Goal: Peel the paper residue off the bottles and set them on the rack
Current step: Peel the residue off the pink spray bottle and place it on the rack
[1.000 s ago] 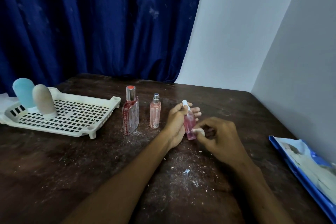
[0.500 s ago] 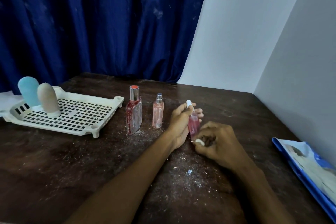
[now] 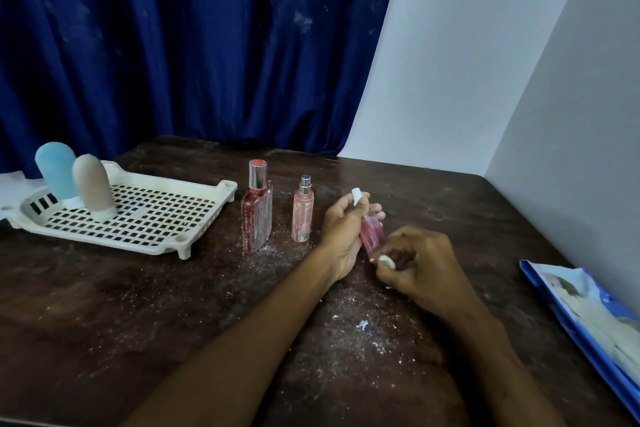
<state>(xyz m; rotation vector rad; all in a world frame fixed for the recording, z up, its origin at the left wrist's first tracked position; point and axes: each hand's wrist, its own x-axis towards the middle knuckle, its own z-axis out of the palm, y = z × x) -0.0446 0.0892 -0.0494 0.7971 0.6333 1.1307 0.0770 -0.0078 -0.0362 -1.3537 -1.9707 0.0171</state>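
Observation:
My left hand [image 3: 341, 236] grips a small pink bottle [image 3: 370, 236] with a white cap, tilted over the dark wooden table [image 3: 138, 305]. My right hand [image 3: 420, 265] is curled at the bottle's lower end, its fingers pinching a small white wad of paper [image 3: 386, 261] against it. Two more bottles stand upright to the left: a tall red one [image 3: 256, 213] with a silver cap and a slim pink one [image 3: 303, 215], both streaked with white residue. A white slotted rack [image 3: 145, 218] at the far left holds a blue bottle [image 3: 55, 172] and a beige bottle [image 3: 93, 187].
White paper crumbs are scattered over the table around and in front of my hands. A blue and white packet [image 3: 595, 319] lies at the right edge. A dark blue curtain hangs behind the table, and white walls close in at the right.
My right hand has slid down along the pink bottle toward its base with the paper wad. The bottle tilts a little more. The view has shifted slightly.

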